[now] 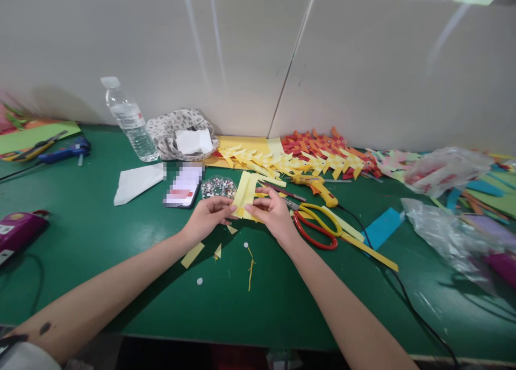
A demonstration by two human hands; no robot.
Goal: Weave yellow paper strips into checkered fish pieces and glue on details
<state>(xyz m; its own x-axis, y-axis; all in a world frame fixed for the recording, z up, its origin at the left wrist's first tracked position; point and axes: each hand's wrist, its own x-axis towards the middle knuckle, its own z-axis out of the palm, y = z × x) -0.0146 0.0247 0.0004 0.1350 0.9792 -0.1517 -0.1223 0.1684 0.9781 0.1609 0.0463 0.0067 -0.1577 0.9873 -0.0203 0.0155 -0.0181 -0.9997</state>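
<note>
Between my two hands is a folded piece of yellow paper (245, 190), raised a little over the green table. The fingers of my left hand (209, 217) pinch its lower left edge. On the lower right side, my right hand (274, 213) grips the same paper with thumb and fingers. Right beside that hand lie scissors (316, 241) with red and yellow handles, and a yellow glue gun (318, 189) is just behind them. A clear dish of small beads or eyes (217, 187) stands behind my left hand. Yellow paper scraps (192, 255) lie in front of it.
At the back lie several woven yellow paper pieces (258, 159) and red-orange ones (318, 143). A water bottle (131, 120), patterned cloth bag (177, 125) and phone (183, 185) stand left of centre. Blue paper (382, 227), plastic bags (443, 241) and a black cord (407, 300) are right.
</note>
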